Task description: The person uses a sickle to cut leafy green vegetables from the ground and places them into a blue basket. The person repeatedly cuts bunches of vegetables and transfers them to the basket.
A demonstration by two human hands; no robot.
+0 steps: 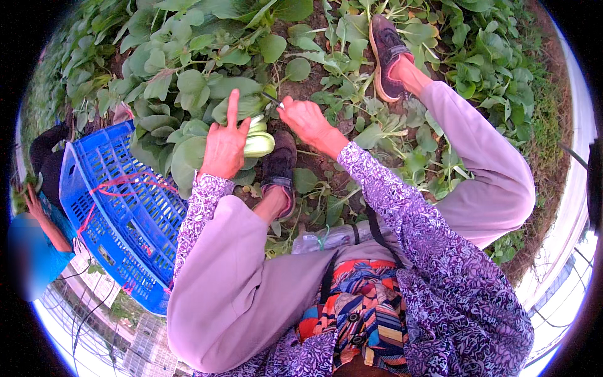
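Note:
My left hand [226, 139] lies over a bunch of leafy greens with thick pale stems [258, 143], its index finger stretched out over the leaves and the other fingers around the bunch. My right hand [306, 120] is closed on the handle of a small knife [272, 99], whose dark blade points up and left towards a leafy plant still among the foliage. The blade tip is close to the leaves of that plant [235, 107]. Whether the blade touches a stem, I cannot tell.
A blue plastic crate [127, 221] with pink string stands at the left, and a co-worker in blue [54, 235] is beyond it. My shoes [278, 174] rest on soil between leafy plants. Cut or loose greens [377, 134] lie between my feet. A wrapped plastic bundle [325, 239] is near my lap.

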